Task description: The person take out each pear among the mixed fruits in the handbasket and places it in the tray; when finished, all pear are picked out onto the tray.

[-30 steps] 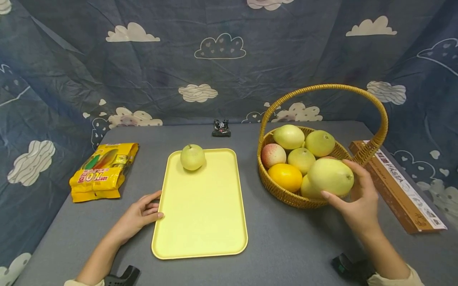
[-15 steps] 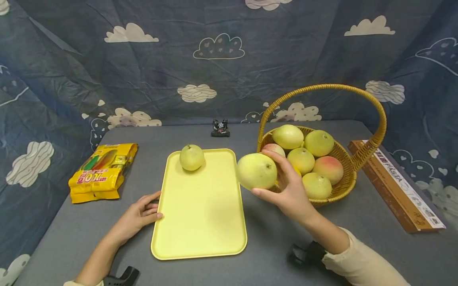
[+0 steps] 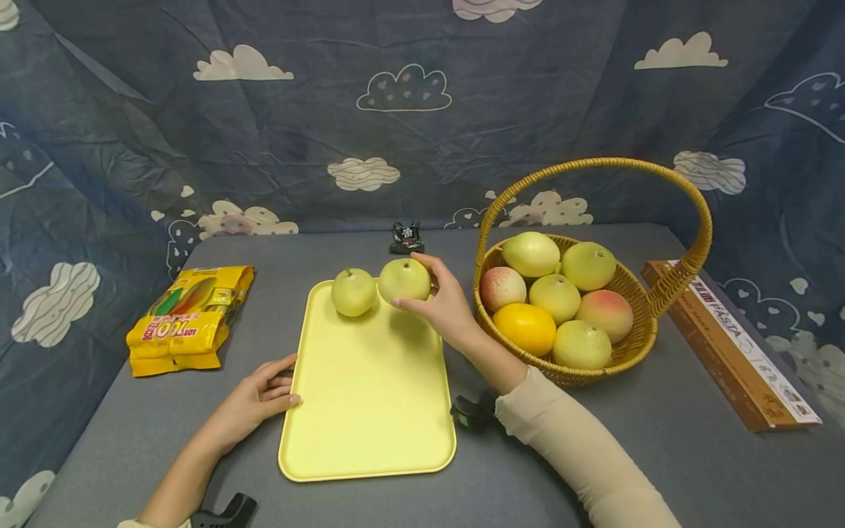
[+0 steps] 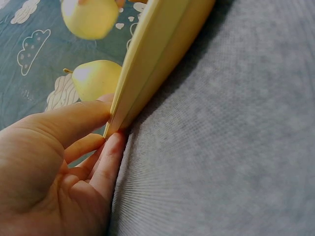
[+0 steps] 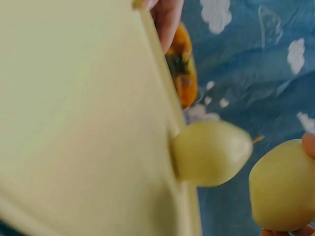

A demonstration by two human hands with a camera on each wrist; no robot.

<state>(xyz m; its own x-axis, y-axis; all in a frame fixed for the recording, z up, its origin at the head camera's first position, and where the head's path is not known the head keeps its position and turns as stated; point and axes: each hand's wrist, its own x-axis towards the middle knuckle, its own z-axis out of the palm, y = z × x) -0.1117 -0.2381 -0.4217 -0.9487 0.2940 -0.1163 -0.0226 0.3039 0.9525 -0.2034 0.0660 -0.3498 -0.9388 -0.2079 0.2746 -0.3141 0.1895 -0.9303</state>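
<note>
My right hand [image 3: 445, 301] holds a pale green pear [image 3: 403, 281] between thumb and fingers, over the far right corner of the yellow tray [image 3: 370, 411]. Just left of it, a second pear [image 3: 354, 292] with a short stem sits on the tray's far end. In the right wrist view the held pear [image 5: 281, 187] is apart from the one on the tray [image 5: 211, 153]. My left hand [image 3: 254, 400] pinches the tray's left edge; the left wrist view shows the thumb [image 4: 81, 120] at the rim and fingers [image 4: 106, 167] beneath it.
A wicker basket [image 3: 650, 334] with a tall handle stands at right, holding several fruits, among them peaches [image 3: 503, 287] and a yellow-orange fruit [image 3: 524, 329]. Beyond it lies a pasta box [image 3: 733, 345]. A yellow snack bag [image 3: 188, 319] is at left, a small black packet [image 3: 406, 237] at the back.
My right hand has carried the pear leftward from over the basket, across the gap, to the tray's far end. The left hand has stayed at the tray's edge.
</note>
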